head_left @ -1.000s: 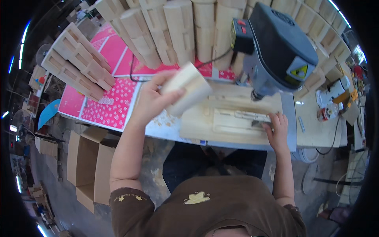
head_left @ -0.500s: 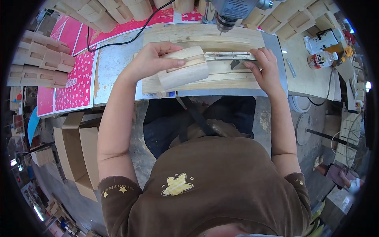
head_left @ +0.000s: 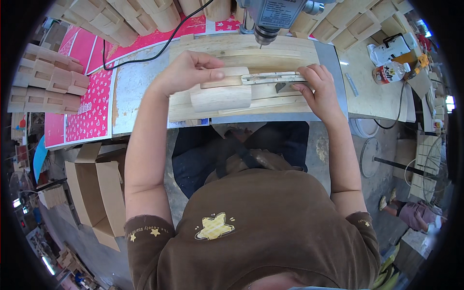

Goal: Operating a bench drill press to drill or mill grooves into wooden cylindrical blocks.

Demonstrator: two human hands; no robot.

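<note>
My left hand [head_left: 191,73] is closed on the upper left of a pale rounded wood block [head_left: 221,99], thumb and fingers near the long recess in its top. The block lies level on the wooden boards [head_left: 285,100] of the bench. In my right hand [head_left: 320,89], fingers pinch the right end of a thin, flat strip [head_left: 270,78] with dark marks along it. Its left end overlaps the right end of the block, at the recess. A small dark angular piece [head_left: 280,87] shows just below the strip. Above and behind hangs a drill chuck [head_left: 267,35] with a thin bit.
Rows of slotted wood blocks [head_left: 46,77] stand at the left, with more along the back. A black cable [head_left: 145,59] crosses the pink-patterned sheet. On the right are a bottle [head_left: 389,73] and a light-blue pen-like stick [head_left: 352,84]. An opened cardboard box [head_left: 92,193] sits on the floor.
The wood block has turned from tilted to level. The strip has shifted so its left end now overlaps the block's recess, where before it met the block's right edge.
</note>
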